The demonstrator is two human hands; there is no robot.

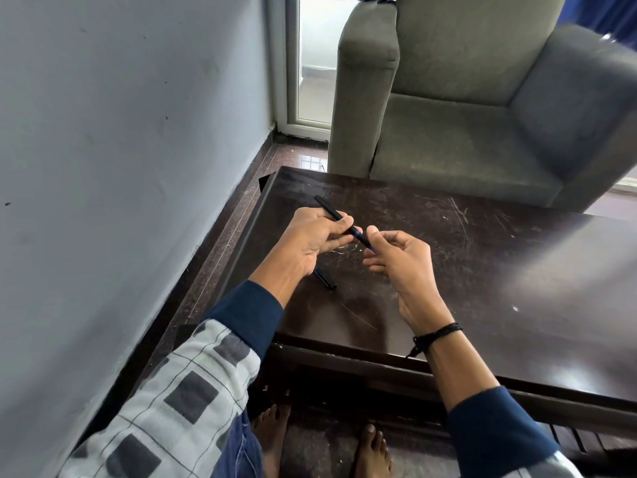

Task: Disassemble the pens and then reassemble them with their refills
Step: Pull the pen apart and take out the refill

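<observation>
A slim black pen (pixel 331 210) is held up over the dark table (pixel 482 263), slanting from upper left down to the right. My left hand (pixel 310 239) grips its barrel with curled fingers. My right hand (pixel 396 260) pinches the pen's lower end, where a blue section (pixel 362 236) shows between the two hands. A black pen cap (pixel 325 281) lies on the table just below my left wrist, partly hidden by it.
A grey armchair (pixel 465 108) stands against the table's far edge. A pale wall (pixel 120 167) runs close along the left, with a narrow strip of floor (pixel 220 236) between it and the table. My bare feet (pixel 320 443) are under the near edge.
</observation>
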